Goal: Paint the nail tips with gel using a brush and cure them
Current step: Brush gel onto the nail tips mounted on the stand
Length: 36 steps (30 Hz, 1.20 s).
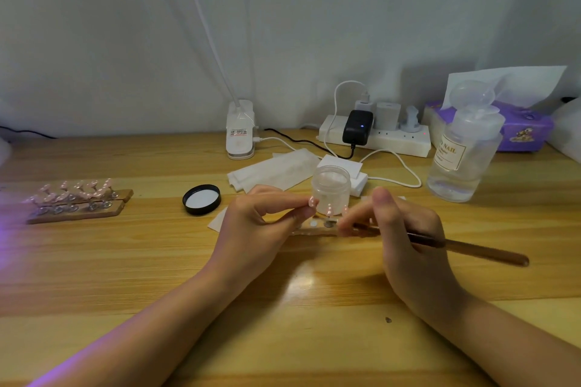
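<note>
The left hand [261,223] is pinching 1 pink nail tip [312,202] near the table's [125,276] middle; the right hand [405,229] is gripping the brush [471,250] beside the open jar [330,190].

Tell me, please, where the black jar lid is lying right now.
In the head view, the black jar lid lies upside down on the wooden table, just left of the left hand, between the open jar and the nail-tip stands.

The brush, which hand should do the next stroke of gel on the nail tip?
Probably the right hand: it already grips the brush, whose front end points toward the nail tip. The left hand is busy pinching that tip.
</note>
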### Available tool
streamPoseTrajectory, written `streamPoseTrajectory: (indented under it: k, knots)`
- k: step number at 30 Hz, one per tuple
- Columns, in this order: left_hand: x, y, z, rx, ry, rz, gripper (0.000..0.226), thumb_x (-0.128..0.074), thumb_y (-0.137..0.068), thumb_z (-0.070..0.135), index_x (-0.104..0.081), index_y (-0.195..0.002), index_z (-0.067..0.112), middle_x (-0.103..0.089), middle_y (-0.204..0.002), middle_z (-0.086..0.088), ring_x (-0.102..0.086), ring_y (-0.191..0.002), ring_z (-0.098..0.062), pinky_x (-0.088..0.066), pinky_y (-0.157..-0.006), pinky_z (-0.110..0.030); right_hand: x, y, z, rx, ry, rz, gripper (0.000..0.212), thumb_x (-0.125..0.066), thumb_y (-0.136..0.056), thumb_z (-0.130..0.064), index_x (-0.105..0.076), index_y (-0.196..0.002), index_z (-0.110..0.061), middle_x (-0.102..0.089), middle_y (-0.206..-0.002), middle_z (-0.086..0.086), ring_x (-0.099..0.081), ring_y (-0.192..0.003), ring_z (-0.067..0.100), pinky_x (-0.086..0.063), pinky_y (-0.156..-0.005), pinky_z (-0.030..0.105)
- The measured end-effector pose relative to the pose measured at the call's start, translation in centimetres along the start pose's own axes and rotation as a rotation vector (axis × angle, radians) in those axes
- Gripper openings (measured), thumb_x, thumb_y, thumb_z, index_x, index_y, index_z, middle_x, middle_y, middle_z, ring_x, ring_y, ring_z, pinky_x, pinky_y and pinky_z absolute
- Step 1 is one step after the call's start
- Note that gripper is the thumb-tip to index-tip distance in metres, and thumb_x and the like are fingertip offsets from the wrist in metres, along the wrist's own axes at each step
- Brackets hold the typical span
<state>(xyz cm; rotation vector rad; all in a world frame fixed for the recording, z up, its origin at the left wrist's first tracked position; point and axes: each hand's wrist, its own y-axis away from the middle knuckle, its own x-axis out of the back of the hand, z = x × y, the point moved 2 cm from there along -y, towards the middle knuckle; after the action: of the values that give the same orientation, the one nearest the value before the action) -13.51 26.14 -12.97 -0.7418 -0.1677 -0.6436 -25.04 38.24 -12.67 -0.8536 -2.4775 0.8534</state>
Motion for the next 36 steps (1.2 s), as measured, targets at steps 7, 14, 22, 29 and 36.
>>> streamPoseTrajectory:
  k: [7, 14, 22, 29, 36]
  knots:
    - [-0.03, 0.01, -0.06, 0.026, 0.021, -0.001, 0.019, -0.069, -0.072, 0.023, -0.071, -0.088, 0.034, -0.068, -0.074, 0.025, -0.061, -0.080, -0.002, -0.046, -0.071, -0.016, -0.19, -0.16, 0.20, -0.027, 0.007, -0.029, 0.042, -0.034, -0.091, -0.031, -0.066, -0.068, -0.015, -0.065, -0.066, 0.000, -0.060, -0.068, 0.001, -0.041, -0.065, 0.007]
    - [0.00, 0.07, 0.02, 0.040, 0.035, 0.001, 0.019, -0.067, -0.070, 0.025, -0.070, -0.086, 0.035, -0.068, -0.075, 0.024, -0.061, -0.080, -0.002, -0.047, -0.070, -0.015, -0.08, -0.26, 0.00, 0.000, 0.050, -0.009, 0.038, -0.034, -0.091, -0.031, -0.066, -0.077, -0.017, -0.066, -0.074, -0.007, -0.060, -0.073, -0.002, -0.040, -0.066, 0.006]
    - [0.01, 0.08, 0.12, 0.037, 0.018, -0.004, 0.020, -0.067, -0.070, 0.025, -0.070, -0.087, 0.037, -0.068, -0.076, 0.025, -0.060, -0.082, -0.003, -0.047, -0.072, -0.017, -0.15, -0.09, -0.11, 0.022, 0.060, -0.029, 0.040, -0.035, -0.092, -0.030, -0.067, -0.075, -0.014, -0.065, -0.072, -0.009, -0.059, -0.070, -0.004, -0.038, -0.065, 0.004]
    - [0.05, 0.08, 0.05, 0.038, -0.019, -0.001, 0.030, -0.071, -0.075, 0.009, -0.069, -0.087, 0.036, -0.069, -0.081, 0.025, -0.060, -0.086, -0.003, -0.048, -0.076, -0.022, -0.25, -0.03, 0.02, -0.002, 0.021, -0.051, 0.040, -0.035, -0.090, -0.030, -0.066, -0.068, -0.018, -0.065, -0.065, 0.000, -0.060, -0.067, 0.003, -0.040, -0.063, 0.008]
    - [0.09, 0.06, 0.17, 0.024, -0.043, 0.001, 0.034, -0.071, -0.075, 0.008, -0.068, -0.088, 0.039, -0.068, -0.085, 0.026, -0.060, -0.089, -0.003, -0.047, -0.078, -0.023, -0.39, -0.51, -0.06, 0.024, 0.117, -0.076, 0.036, -0.038, -0.091, -0.043, -0.064, -0.080, -0.020, -0.061, -0.072, -0.013, -0.056, -0.068, -0.005, -0.038, -0.062, 0.006]
